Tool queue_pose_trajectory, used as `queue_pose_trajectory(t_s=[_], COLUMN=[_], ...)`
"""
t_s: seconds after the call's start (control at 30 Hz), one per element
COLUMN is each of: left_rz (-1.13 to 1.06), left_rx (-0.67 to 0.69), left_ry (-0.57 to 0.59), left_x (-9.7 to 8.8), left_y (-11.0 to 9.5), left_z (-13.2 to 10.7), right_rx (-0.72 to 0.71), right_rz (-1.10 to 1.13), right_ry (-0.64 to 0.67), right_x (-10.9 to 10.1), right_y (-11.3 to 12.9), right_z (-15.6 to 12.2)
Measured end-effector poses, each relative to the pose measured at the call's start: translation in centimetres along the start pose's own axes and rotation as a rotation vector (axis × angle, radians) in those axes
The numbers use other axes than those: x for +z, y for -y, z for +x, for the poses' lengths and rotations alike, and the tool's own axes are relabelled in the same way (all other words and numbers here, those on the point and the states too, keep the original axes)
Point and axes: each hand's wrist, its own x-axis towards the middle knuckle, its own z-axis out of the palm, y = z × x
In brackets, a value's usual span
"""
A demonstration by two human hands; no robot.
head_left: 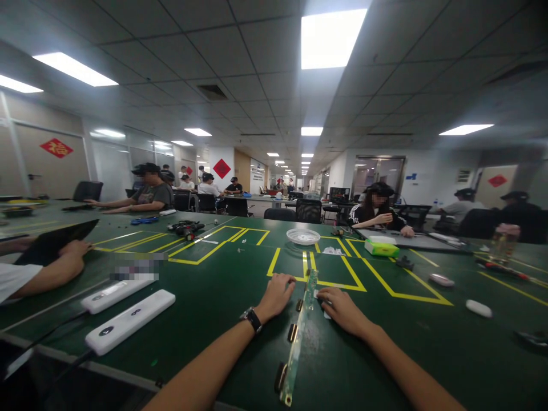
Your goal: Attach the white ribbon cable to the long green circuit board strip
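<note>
A long, narrow green circuit board lies lengthwise on the table in front of me, with several dark connectors along its left edge. My left hand rests to the left of its far end, fingers loosely bent and apart from the board, holding nothing I can see. On the other side, my right hand is close to the board's right edge. Its fingers are curled over a small white piece, which looks like paper or cloth and is mostly hidden. A dark watch is on my left wrist.
Two white power strips lie on the green table at left, near another person's hand. Ahead are a clear round dish, a green-and-white pack and yellow tape outlines. A white oval object lies right. People sit farther back.
</note>
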Motion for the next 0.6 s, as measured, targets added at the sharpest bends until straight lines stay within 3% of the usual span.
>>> queue_pose_trajectory(t_s=[0.17, 0.43, 0.5, 0.6], left_rz=[0.006, 0.002, 0.006, 0.011], left_rx=[0.002, 0.008, 0.001, 0.005], left_ry=[0.04, 0.001, -0.005, 0.015], left_x=[0.1, 0.1, 0.0, 0.1], left_y=[-0.1, -0.2, -0.1, 0.1], left_z=[-0.1, -0.3, -0.2, -0.2], right_rx=[0.127, -0.158, -0.184, -0.091], right_rz=[-0.078, 0.138, 0.155, 0.078], right_ry=[-0.051, 0.023, 0.04, -0.005], right_x=[-0.1, 0.4, 0.2, 0.0], right_y=[-3.5, 1.4, 0.9, -2.0], right_z=[-0.4, -0.2, 0.1, 0.2])
